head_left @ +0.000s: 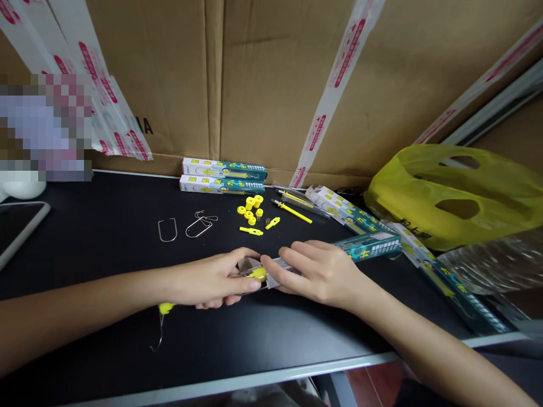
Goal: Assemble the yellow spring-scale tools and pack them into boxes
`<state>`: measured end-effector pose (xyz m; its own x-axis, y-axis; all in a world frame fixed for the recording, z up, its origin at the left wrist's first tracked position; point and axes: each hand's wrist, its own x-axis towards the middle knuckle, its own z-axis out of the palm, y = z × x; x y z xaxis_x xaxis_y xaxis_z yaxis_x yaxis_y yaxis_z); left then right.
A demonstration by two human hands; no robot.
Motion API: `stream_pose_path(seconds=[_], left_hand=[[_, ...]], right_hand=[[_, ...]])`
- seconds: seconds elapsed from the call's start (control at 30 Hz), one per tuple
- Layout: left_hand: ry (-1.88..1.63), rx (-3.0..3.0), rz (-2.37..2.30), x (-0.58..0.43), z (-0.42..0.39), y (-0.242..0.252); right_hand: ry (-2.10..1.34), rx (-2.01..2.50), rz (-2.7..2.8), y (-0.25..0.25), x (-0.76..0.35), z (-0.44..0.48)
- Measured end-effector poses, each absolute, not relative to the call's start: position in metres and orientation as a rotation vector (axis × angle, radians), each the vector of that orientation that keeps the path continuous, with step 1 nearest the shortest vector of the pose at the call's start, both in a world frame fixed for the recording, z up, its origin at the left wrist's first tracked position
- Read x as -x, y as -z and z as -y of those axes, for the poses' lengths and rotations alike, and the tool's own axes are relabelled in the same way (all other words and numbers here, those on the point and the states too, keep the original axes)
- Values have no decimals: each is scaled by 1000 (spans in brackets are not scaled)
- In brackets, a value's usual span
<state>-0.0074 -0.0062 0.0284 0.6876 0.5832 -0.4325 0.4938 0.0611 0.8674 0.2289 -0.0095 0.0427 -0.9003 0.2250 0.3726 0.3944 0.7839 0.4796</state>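
My left hand [220,278] is closed around a spring scale [258,275], whose yellow end in clear plastic shows between thumb and fingers. That end is right at the open end of a narrow printed carton [369,249]; how far it is inside, I cannot tell. Wrapped over the carton's near end is my right hand [318,268], holding it slantwise above the black table. Under my left forearm a yellow piece with a wire hook [160,333] sticks out; my arm hides whatever it joins.
Behind my hands lie several yellow caps [250,210], wire hooks [202,225] and a yellow rod [294,212]. Printed cartons [223,185] rest at the back, more [449,277] at right beside a yellow plastic bag [458,195]. A tablet-like device [21,226] is at left. Cardboard [263,85] walls the back.
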Motion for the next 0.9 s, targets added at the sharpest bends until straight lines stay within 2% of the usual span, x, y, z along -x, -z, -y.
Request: stream_pose_path(seconds=[0.33,0.73,0.9], left_hand=[[-78,-1456,-877,-1,10,-32],[-467,-1465,-939,24,-40,-50],[-662,-1314,-793,35,-54,-41]], right_hand=[[753,490,2723,-29,-213,16],[604,927,2642,-46,-260,-31],[565,1062,2513,-49,-273,-41]])
